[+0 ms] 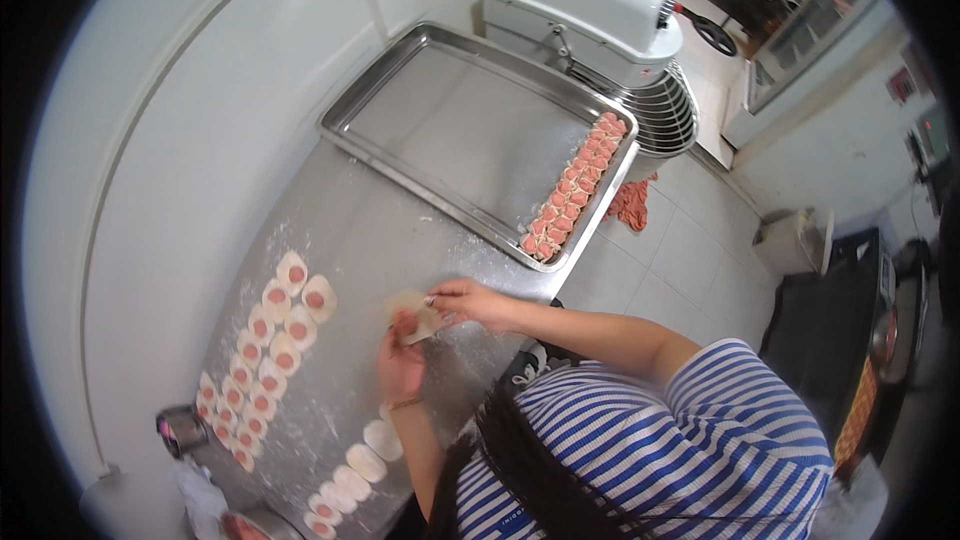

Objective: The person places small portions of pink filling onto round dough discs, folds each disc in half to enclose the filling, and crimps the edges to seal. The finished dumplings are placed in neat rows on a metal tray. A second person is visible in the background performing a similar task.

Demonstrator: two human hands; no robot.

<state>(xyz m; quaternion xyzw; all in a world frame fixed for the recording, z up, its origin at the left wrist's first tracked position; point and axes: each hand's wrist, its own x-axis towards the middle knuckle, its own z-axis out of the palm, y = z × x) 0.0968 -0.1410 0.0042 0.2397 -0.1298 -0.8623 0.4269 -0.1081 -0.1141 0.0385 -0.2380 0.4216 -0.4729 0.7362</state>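
A thin, pale dough wrapper (pixel 424 324) is held between my two hands above the floured metal table (pixel 350 230). My left hand (pixel 402 365) supports it from the near left, fingers closed on it. At its right edge, the fingertips of my right hand (pixel 468 302) pinch the dough. Pinkish filling seems to show near my left fingers, but they partly cover it. Left of my hands lie rows of wrappers topped with pink meat filling (pixel 283 362). Overlapping wrappers (pixel 365 462) stretch along the near edge, and a few at the far end carry filling.
A large metal tray (pixel 425 175) lies beyond my hands, with filled dumplings (pixel 575 185) packed along its right side. Behind it stands a white mixer (pixel 580 5) with a wire guard. A metal cup (pixel 182 430) and a bowl (pixel 262 525) sit at the lower left. A red cloth (pixel 630 205) lies on the floor.
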